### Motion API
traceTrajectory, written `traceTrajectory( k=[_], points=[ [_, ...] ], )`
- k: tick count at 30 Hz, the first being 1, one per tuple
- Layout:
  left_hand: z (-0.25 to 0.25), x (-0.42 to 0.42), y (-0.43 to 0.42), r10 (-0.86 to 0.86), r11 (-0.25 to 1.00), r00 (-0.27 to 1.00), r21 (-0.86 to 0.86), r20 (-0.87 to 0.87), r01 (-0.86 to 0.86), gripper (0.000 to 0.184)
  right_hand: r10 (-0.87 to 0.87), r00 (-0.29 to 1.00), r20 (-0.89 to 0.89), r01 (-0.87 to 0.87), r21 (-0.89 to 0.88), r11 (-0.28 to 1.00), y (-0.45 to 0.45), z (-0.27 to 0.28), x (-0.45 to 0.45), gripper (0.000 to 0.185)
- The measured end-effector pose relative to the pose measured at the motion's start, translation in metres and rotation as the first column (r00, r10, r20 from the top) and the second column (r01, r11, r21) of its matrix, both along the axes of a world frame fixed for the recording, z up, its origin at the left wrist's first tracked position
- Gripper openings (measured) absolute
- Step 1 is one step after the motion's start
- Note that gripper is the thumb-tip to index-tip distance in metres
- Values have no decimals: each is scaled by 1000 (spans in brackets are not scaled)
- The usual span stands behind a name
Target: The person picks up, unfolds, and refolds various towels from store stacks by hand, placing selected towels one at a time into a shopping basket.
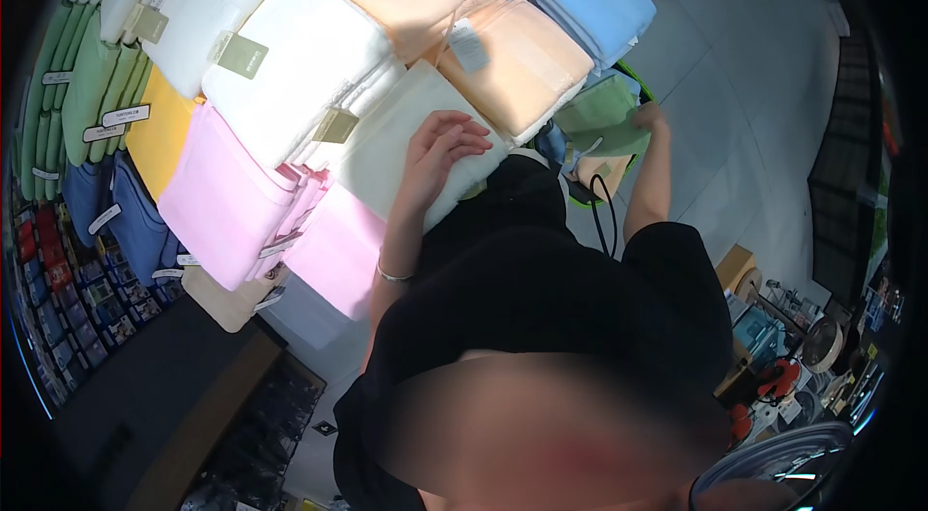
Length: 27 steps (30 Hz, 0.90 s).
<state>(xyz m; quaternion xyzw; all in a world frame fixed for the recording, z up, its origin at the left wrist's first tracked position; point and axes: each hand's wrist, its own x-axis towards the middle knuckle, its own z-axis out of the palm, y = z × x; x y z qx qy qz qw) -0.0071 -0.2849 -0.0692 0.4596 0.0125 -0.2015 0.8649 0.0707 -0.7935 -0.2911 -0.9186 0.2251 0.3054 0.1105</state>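
Note:
My right hand (653, 119) has its fingers closed on the edge of a folded green towel (601, 115). That towel lies at the top of a basket with a bright green rim (640, 76), with other items beneath it. My left hand (447, 149), a thin bracelet on its wrist, is over a folded white towel (387, 139). Its fingers are loosely bent, and nothing shows in them; whether they touch the cloth I cannot tell. Just beyond it, a peach towel (527, 66) carries a pale hanging tag (469, 45).
Blue towels (594, 3) are stacked at the top, pink towels (227, 192) at the left, with green, yellow and navy ones beyond. A black strap loop (607, 211) hangs near the basket. Grey tiled floor (744, 115) extends to the right, with shelved goods (783, 347) at lower right.

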Motion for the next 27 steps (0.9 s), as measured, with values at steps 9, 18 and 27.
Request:
traceTrajectory(
  k=[9,18,27],
  points=[
    [1,0,1,-7,1000,1000,13,2,7,23,237,958,-164,-251,-72,965,17,-87,-29,33],
    [-1,0,0,-9,1000,1000,13,11,9,22,-222,941,257,241,-46,969,13,-88,-46,24],
    [2,-1,0,2,1000,1000,27,-7,-2,23,407,872,-273,-437,-59,898,36,-74,-18,36]
  ],
)
